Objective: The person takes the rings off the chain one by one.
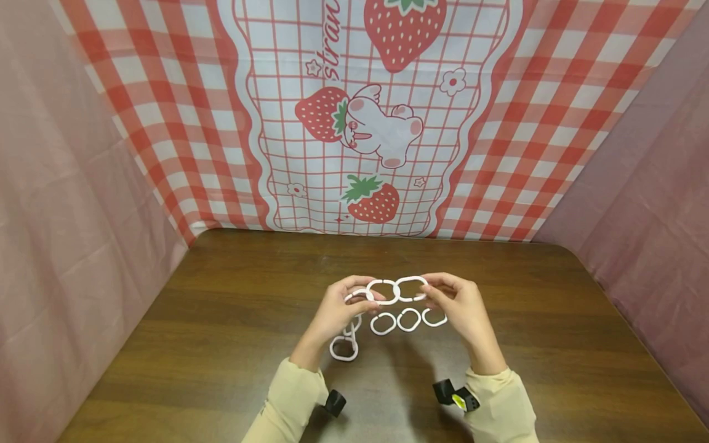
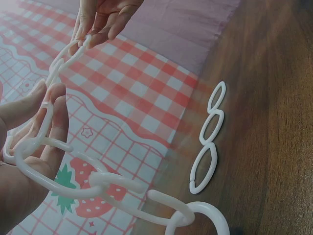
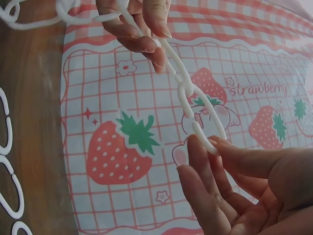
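Observation:
A chain of white plastic links [image 1: 383, 292] stretches between both hands above the table. My right hand [image 1: 455, 300] pinches the end link [image 3: 207, 117] between thumb and fingers; a small gap shows in that link's side. My left hand [image 1: 341, 306] grips the chain further along, with thumb and fingers around one link. From the left hand the other linked rings [image 2: 58, 169] hang down, and the lowest link [image 1: 344, 349] is near the tabletop.
Three loose white links [image 1: 409, 320] lie in a row on the brown wooden table [image 1: 249, 369], below the raised chain. A red-and-white strawberry cloth [image 1: 354, 123] hangs behind the table, with pink curtains [image 1: 83, 184] at the sides. Each wrist wears a black camera mount [image 1: 335, 403].

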The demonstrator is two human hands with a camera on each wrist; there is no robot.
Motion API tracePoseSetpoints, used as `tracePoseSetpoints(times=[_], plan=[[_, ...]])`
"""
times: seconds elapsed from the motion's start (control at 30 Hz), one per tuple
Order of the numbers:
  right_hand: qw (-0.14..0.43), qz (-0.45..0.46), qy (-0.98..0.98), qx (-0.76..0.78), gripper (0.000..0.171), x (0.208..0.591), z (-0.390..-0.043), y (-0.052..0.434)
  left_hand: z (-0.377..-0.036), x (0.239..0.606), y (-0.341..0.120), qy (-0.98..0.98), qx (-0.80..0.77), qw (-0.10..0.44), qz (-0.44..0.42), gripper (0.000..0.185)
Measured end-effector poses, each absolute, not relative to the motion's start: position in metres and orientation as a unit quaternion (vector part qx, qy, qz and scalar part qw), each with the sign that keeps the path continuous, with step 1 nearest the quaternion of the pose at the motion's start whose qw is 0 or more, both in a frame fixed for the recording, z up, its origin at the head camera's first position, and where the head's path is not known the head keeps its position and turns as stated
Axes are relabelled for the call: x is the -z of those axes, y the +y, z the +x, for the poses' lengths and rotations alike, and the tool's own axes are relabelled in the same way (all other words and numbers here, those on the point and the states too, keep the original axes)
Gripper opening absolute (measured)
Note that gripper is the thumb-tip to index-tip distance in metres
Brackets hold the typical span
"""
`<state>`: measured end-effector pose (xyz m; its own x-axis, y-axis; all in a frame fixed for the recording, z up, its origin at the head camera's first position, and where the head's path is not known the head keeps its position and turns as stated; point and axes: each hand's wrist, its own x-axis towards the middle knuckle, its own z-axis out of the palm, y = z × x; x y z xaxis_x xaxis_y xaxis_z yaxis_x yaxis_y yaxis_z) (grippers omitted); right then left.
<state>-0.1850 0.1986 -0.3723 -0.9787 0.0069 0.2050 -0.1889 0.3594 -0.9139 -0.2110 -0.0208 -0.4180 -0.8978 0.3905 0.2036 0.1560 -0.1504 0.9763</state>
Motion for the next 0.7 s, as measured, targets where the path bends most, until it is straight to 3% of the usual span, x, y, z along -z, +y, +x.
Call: tracePoseSetpoints(times=[0.37,0.7], plan=[[0.081,0.027,-0.83,-0.551,0.024,0.3698,-0.1832,0.2013,-0.2128,0.4183,-0.0198,0.626,-0.757,0.051,0.18,0.04],[0.059,0.011,-0.815,-0.577,0.026,0.3709,-0.1839,0.201,-0.2118,0.4158,-0.0205,0.622,-0.762,0.058,0.171,0.039]])
